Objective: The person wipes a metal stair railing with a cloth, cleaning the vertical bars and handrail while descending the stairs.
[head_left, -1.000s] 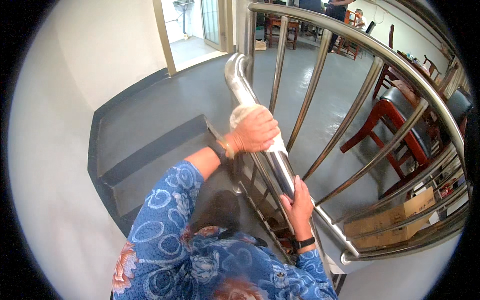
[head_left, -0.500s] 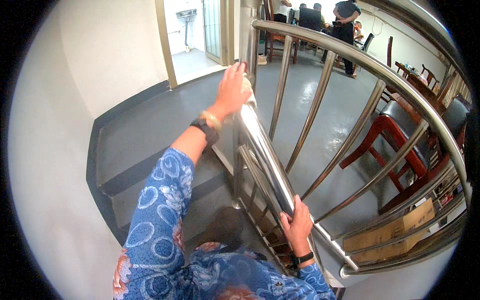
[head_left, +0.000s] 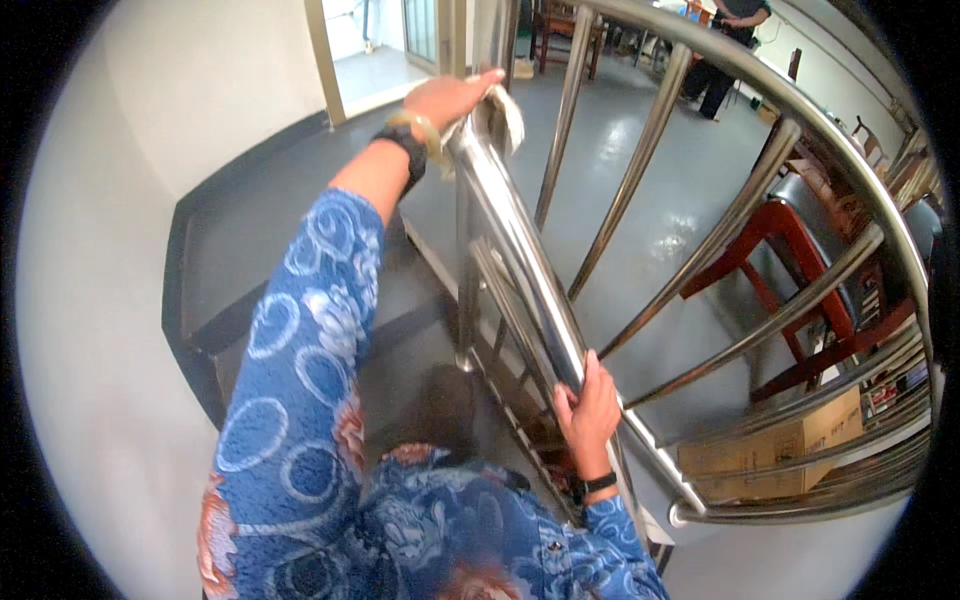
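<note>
A shiny steel handrail (head_left: 520, 240) slopes up from near me to an upright post at the head of the railing. At its upper end, my left hand (head_left: 448, 102) is closed on a whitish cloth (head_left: 512, 118) that wraps partly round the metal, fingers pointing right across it. Some of the cloth hangs beyond the post. Lower down, my right hand (head_left: 592, 412) rests on the handrail, its fingers laid along the tube and its thumb on the left side. I see nothing in that hand.
Dark grey stairs (head_left: 290, 240) lie left of the handrail, against a white wall (head_left: 100, 260). Curved steel balusters (head_left: 630, 180) stand on the right. Behind them are a red-brown wooden chair (head_left: 800, 240), a cardboard box (head_left: 770, 450) and a person (head_left: 715, 75). A doorway (head_left: 375, 50) opens at the far left.
The view has tilted downward. My left hand has turned so its fingers point right, and more of the cloth shows round the post. My right hand stays on the handrail.
</note>
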### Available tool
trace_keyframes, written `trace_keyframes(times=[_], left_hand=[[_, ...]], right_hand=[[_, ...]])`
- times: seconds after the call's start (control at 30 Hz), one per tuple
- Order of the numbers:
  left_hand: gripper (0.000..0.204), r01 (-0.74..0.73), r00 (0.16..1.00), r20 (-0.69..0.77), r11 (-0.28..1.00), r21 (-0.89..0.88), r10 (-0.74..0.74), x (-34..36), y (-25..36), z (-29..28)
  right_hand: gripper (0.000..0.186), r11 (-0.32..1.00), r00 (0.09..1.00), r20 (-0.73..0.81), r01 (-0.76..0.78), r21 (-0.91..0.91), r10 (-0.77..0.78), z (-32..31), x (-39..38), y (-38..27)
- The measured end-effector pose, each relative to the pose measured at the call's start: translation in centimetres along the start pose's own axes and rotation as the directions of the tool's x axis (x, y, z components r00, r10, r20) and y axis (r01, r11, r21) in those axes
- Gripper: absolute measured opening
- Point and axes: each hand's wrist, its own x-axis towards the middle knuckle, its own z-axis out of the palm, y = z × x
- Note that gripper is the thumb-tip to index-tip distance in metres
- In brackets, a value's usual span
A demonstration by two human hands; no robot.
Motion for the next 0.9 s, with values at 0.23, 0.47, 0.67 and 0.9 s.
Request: trace_keyframes(times=[0.23,0.47,0.67,0.9], left_hand=[[0.048,0.391,0.868,0.450,0.270,-0.880,0.209,1.8,-6.6,4.0],[0.052,0.309,0.935,0.243,-0.257,-0.916,0.257,-2.8,-5.4,7.7],[0.065,0.074,0.984,0.067,-0.036,-0.997,0.163,-5.9,-6.1,10.8],[0.041,0.024,0.973,-0.161,0.760,-0.649,-0.168,-12.9,-9.8,20.8]], right_hand=[[0.071,1.000,0.998,0.053,-0.020,0.020,0.019,-0.2,0.0,-0.5],[0.071,0.997,0.993,0.095,-0.072,-0.004,0.072,0.2,0.0,-0.6],[0.070,1.000,0.998,0.058,-0.009,-0.010,0.010,0.5,0.2,-1.0],[0.070,0.995,0.989,0.113,-0.094,-0.037,0.098,0.2,0.2,-1.2]])
